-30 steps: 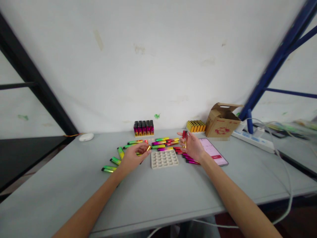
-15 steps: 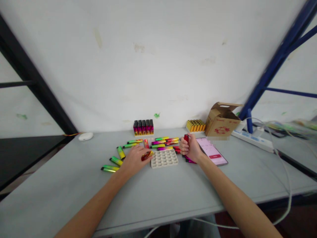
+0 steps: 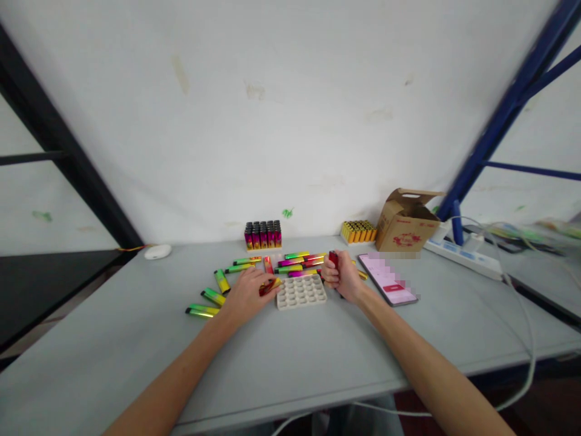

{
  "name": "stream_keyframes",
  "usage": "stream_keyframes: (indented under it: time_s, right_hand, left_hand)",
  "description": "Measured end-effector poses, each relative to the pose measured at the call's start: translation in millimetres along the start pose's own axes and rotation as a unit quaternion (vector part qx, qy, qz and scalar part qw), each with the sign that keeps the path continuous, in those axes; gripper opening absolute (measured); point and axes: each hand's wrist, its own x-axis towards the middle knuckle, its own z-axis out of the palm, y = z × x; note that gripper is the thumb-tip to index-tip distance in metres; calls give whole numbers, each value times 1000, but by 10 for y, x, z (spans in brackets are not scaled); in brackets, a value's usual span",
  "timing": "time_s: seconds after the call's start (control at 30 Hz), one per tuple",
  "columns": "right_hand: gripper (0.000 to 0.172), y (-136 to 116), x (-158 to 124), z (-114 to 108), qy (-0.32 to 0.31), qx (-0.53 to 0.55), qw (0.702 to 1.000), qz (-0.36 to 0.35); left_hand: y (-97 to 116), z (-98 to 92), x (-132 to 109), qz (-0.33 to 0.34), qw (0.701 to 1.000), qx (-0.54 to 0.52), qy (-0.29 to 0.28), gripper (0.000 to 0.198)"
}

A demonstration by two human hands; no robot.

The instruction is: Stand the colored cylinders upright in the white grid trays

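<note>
My left hand point(image 3: 247, 295) is closed on a red-and-gold lighter point(image 3: 269, 286), at the left edge of a white tray point(image 3: 301, 306) with rows of round holes. My right hand point(image 3: 342, 277) makes a fist around a red lighter point(image 3: 333, 258), held roughly upright just right of the tray. Its lower part is hidden by the fingers. Loose shiny lighters lie behind the tray, among them a magenta-and-yellow one point(image 3: 303, 274). Green-and-yellow lighters point(image 3: 212, 295) are spread left of my left hand.
At the wall stand a rack of purple, black-topped lighters point(image 3: 263, 235) and a tray of yellow ones point(image 3: 358, 231). An open cardboard box point(image 3: 405, 227), a phone point(image 3: 385, 280) and a power strip point(image 3: 467, 255) are to the right. A white disc-like device point(image 3: 157, 252) lies far left.
My right hand has shifted a little left with the red lighter, closer to the tray, uncovering more of the phone. My left hand stays almost where it was.
</note>
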Motion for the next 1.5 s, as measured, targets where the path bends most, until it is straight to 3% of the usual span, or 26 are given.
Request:
stream_keyframes:
  time_s: [0.23, 0.53, 0.93, 1.2, 1.5]
  right_hand:
    - [39, -52, -47, -20, -56, 9, 998, 6]
    - [41, -78, -85, 10, -62, 16, 998, -16]
    - [36, -18, -11, -15, -34, 15, 999, -7]
    - [40, -95, -40, -5, -27, 8, 999, -27]
    - [36, -183, -52, -95, 35, 20, 996, -86]
  left_hand:
    - [0, 3, -2, -5, 1000, 6, -5, 24]
    - [-19, 6, -1, -40, 999, -31, 4, 24]
    - [-5, 13, -4, -47, 998, -43, -2, 23]
    - [12, 3, 5, -45, 998, -30, -12, 24]
    - [33, -13, -1, -35, 999, -33, -13, 24]
